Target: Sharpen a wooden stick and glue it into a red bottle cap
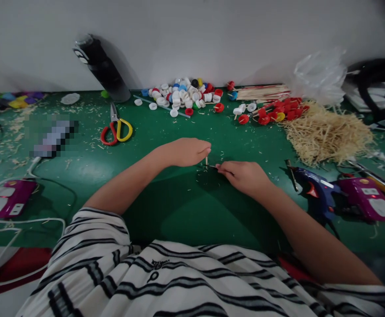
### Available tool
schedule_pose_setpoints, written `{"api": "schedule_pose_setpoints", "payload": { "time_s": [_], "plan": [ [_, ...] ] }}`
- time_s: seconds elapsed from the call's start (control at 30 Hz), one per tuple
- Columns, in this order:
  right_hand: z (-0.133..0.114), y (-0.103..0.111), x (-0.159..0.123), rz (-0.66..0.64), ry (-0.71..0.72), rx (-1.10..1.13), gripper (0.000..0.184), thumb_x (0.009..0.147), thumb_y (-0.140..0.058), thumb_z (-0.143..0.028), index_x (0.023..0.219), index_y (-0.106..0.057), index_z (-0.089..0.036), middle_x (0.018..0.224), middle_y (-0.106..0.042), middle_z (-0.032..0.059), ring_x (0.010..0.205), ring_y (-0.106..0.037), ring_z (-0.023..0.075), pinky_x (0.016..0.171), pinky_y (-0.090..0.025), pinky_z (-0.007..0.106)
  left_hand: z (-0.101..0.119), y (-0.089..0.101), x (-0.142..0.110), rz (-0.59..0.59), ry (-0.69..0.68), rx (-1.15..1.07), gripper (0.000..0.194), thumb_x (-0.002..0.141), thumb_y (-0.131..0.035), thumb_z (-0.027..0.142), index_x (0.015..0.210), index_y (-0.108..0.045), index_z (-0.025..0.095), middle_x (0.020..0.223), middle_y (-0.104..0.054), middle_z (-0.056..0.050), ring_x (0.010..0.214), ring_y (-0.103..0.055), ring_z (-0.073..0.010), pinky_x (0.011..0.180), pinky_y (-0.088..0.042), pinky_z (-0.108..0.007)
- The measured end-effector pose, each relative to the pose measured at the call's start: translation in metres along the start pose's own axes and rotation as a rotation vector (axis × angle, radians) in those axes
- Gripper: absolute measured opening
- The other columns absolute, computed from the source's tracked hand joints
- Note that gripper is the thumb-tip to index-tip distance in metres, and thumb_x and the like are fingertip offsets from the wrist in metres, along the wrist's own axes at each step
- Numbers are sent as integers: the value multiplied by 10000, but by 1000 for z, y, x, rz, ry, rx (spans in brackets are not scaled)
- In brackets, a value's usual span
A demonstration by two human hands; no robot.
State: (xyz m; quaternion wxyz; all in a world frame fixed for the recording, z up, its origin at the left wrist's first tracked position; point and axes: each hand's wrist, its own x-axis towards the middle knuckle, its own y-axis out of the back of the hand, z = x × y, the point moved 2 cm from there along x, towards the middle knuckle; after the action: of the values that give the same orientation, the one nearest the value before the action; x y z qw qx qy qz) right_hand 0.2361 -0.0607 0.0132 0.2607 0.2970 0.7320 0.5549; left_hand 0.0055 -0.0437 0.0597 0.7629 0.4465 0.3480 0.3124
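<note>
My left hand is closed in a pinch on a short wooden stick held upright over the green table mat. My right hand is closed too, gripping a thin dark tool whose tip meets the base of the stick. Both hands hover close together at the middle of the mat, almost touching. Fine shavings lie around them.
Bottle caps are piled at the back, red-and-yellow scissors to the left, a black bottle against the wall. Wooden sticks, red caps on sticks, a shavings heap and a blue glue gun sit right. Purple power strips flank both sides.
</note>
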Motion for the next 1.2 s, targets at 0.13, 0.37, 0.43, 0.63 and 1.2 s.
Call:
{"api": "schedule_pose_setpoints", "payload": {
  "time_s": [0.13, 0.37, 0.43, 0.63, 1.2],
  "plan": [
    [1, 2, 0, -47, -8, 4, 290, 1054, -513, -277, 1106, -796, -316, 1186, -850, -9, 1047, -776, 205, 665, -431, 279, 4, 0, -1, -1, -19, 17, 355, 1091, -295, 421, 888, -511, 225, 895, -686, -91, 741, -565, -213, 670, -344, -356],
    [11, 9, -4, -49, -22, 20, 290, 1049, -537, -300, 1120, -815, -338, 1203, -850, -32, 968, -790, 213, 669, -473, 291, -3, 2, -1, -15, 31, 12, 380, 1087, -276, 438, 881, -512, 223, 919, -692, -102, 728, -546, -212, 667, -353, -363],
    [16, 9, -5, -40, -12, 27, 285, 1051, -541, -307, 1113, -818, -331, 1215, -848, -32, 989, -794, 217, 687, -490, 295, -3, 2, -1, -24, 40, 6, 386, 1084, -268, 447, 893, -518, 224, 920, -690, -103, 734, -549, -216, 673, -354, -365],
    [17, 3, -4, 58, 21, 47, 294, 1063, -515, -307, 1064, -809, -298, 1235, -843, -15, 1085, -788, 213, 693, -492, 289, -2, 1, 0, -24, 25, -10, 371, 1082, -278, 452, 902, -510, 225, 904, -678, -97, 723, -540, -215, 668, -349, -364],
    [28, -1, -3, 197, 126, 123, 226, 1047, -593, -307, 1044, -819, -306, 1124, -865, -29, 1020, -820, 203, 686, -554, 280, -3, 4, 0, -43, 53, -54, 342, 1081, -294, 434, 884, -476, 221, 904, -657, -105, 717, -522, -211, 664, -354, -368]
  ]
}}
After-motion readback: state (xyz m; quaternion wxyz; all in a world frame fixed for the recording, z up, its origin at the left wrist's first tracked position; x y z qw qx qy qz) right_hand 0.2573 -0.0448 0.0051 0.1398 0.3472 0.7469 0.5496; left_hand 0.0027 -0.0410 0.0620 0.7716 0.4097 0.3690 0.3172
